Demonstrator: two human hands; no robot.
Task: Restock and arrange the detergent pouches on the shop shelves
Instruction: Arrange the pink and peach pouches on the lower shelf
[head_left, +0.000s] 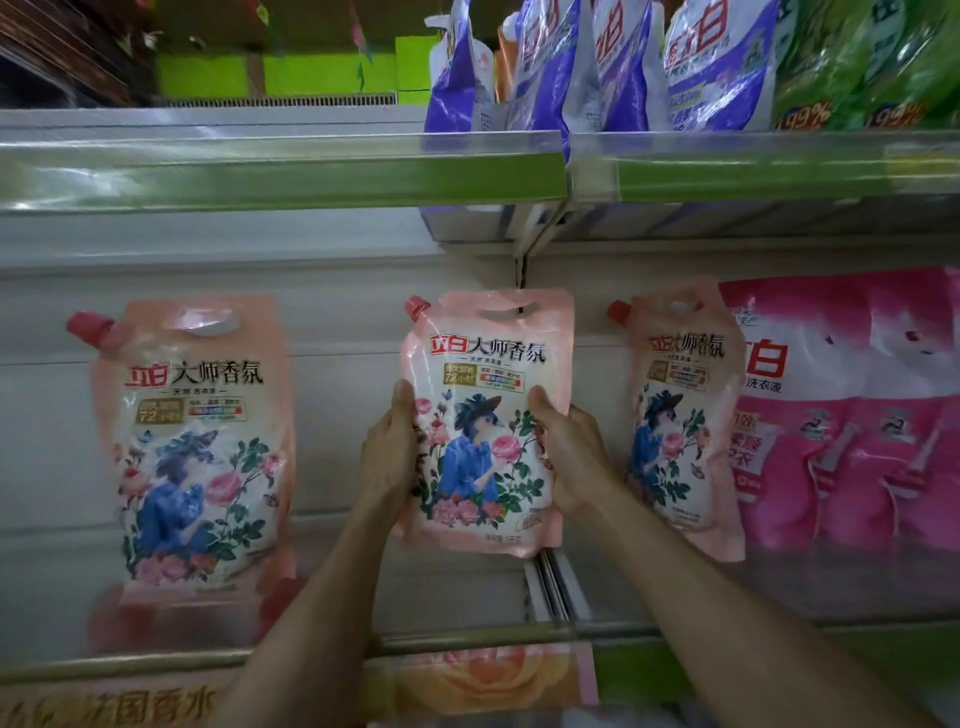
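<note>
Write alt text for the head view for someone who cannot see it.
The left hand and right hand grip the sides of a pink floral pouch, holding it upright between a matching left pouch and right pouch on a shelf. Magenta pouches stand further right; purple pouches and green pouches sit above.

1. The held pouch (488, 374) is upright in the middle of the bay, above the lower shelf (467, 642).
2. The left hand (387, 452) grips its left edge and the right hand (569, 452) its right edge, thumbs on the front.
3. The left pouch (192, 441) stands well apart to its left.
4. The right pouch (675, 426) stands near on its right, overlapping the front of the far-right pouches (852, 415).
5. The upper shelf (280, 166) runs above all of these, with the upper pouches (623, 67) standing on its right half.
</note>
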